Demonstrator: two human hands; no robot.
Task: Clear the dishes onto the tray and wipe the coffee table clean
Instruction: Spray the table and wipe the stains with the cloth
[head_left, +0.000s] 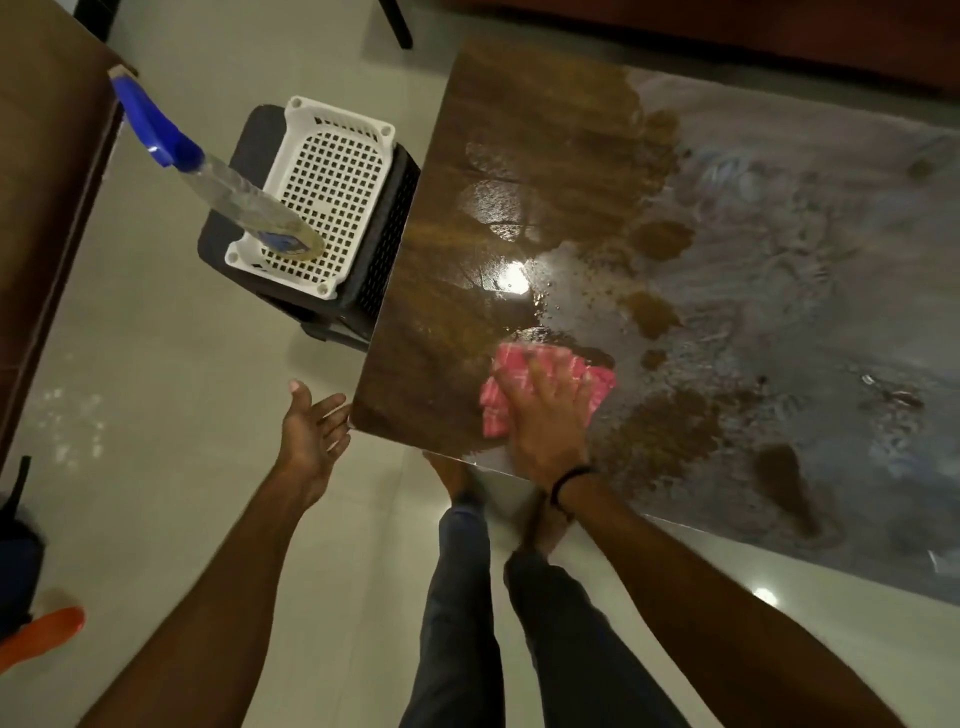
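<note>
A glossy brown coffee table (483, 145) fills the right of the head view, its right part covered in wet, soapy smears. My right hand (545, 415) presses flat on a pink-and-white checked cloth (524, 374) near the table's front left corner. My left hand (311, 431) hangs open off the table's left corner, palm up, holding nothing. A white perforated tray (332, 171) sits on a dark stool left of the table. A spray bottle (208, 166) with a blue trigger head stands in the tray. No dishes are on the table.
A dark stool (374, 270) carries the tray, close against the table's left edge. A brown sofa (47, 182) runs along the left. My legs and bare feet (467, 488) stand at the table's front edge. An orange object (47, 629) lies at the lower left on the tiled floor.
</note>
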